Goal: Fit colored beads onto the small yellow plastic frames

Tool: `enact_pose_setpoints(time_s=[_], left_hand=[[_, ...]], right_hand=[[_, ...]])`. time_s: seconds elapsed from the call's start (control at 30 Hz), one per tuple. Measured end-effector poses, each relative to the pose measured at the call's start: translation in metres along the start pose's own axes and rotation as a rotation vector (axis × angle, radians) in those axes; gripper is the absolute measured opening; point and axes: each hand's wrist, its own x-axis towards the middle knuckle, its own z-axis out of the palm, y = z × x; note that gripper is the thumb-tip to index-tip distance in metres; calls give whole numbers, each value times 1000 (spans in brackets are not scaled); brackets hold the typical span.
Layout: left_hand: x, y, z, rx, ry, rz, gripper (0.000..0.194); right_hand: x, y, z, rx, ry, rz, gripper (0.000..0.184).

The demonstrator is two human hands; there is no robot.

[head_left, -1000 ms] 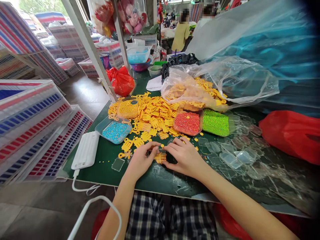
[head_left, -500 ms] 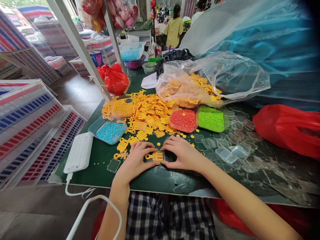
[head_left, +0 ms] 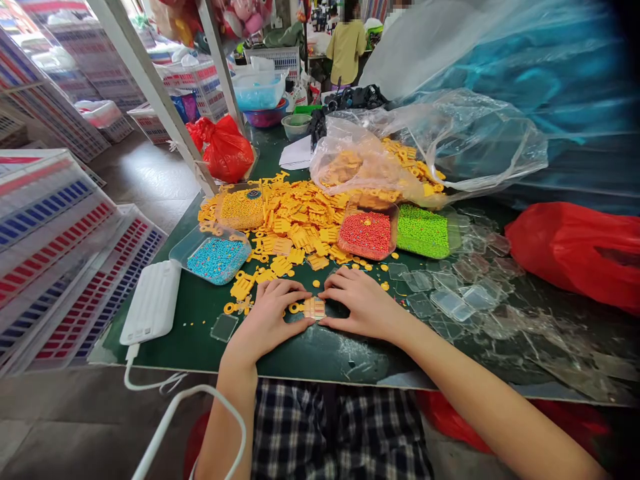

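Between my hands, on the green tabletop, lies a small yellow plastic piece [head_left: 315, 308] with a ring at its left end and slots across its body. My left hand [head_left: 274, 310] pinches its left part between thumb and fingers. From the other side, my right hand [head_left: 357, 303] grips its right edge with fingertips and thumb. Just beyond my fingers spreads a heap of similar yellow pieces [head_left: 305, 220]. Around it stand clear trays of small beads: blue [head_left: 217, 259], yellow [head_left: 241, 210], red [head_left: 367, 233] and green [head_left: 423, 231].
Clear plastic plates [head_left: 453, 303] lie scattered to the right, near a red bag [head_left: 575, 253]. A white power bank [head_left: 153, 300] with a cable rests at the left edge. A clear bag [head_left: 360, 170] of yellow pieces lies behind the heap. A person [head_left: 347, 53] stands far back.
The view has shifted slightly. Both hands stay at the yellow piece, whose slotted face now looks paler and shinier; their grip is little changed.
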Motion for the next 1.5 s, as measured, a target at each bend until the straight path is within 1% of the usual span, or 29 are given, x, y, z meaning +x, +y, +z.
enact_pose_setpoints(time_s=[0.13, 0.23, 0.33, 0.53, 0.67, 0.77, 0.8, 0.9, 1.0, 1.1, 1.17, 1.23, 1.3, 1.33, 1.37, 1.4, 1.43, 1.5], left_hand=[[0, 2, -2, -2, -24, 5, 33], [1, 1, -1, 0, -28, -9, 32], [3, 0, -2, 25, -47, -37, 33], [16, 2, -10, 85, -109, -70, 32], [21, -2, -13, 79, -127, -10, 31], [18, -6, -9, 51, -69, 55, 31], [17, -7, -7, 51, -38, 74, 31], [15, -4, -1, 58, 53, 146, 29], [16, 0, 2, 51, 152, 226, 31], [15, 1, 1, 33, 209, 271, 33], [14, -1, 1, 28, 222, 279, 41], [14, -2, 0, 29, 234, 264, 52], [14, -4, 0, 29, 237, 232, 59], [14, -5, 1, 26, 233, 216, 60], [14, -5, 1, 23, 227, 203, 60], [14, -5, 1, 19, 217, 193, 58], [14, -5, 2, 16, 203, 187, 55], [15, -5, 2, 11, 174, 183, 48]], right_hand=[[0, 0, -1, -8, -17, 23, 40], [-1, -2, 0, 13, -45, 104, 40], [-1, -5, 2, 21, -71, 196, 40], [11, -8, -3, 29, -173, 264, 38], [14, -9, -8, 64, -199, 271, 41], [9, -9, -11, 90, -171, 251, 46], [8, -9, -12, 97, -159, 242, 45], [5, -10, -17, 101, -117, 236, 32], [6, -11, -19, 135, -87, 255, 32], [9, -13, -18, 343, -79, 289, 39], [9, -15, -16, 478, -57, 323, 43], [6, -13, -18, 528, -24, 364, 44], [-1, -3, -26, 512, 15, 409, 45], [-5, 5, -32, 483, 40, 438, 46], [-10, 17, -41, 442, 97, 476, 47], [-14, 31, -52, 384, 180, 516, 48], [-17, 46, -64, 296, 320, 581, 51], [-19, 78, -90, 212, 437, 652, 54]])
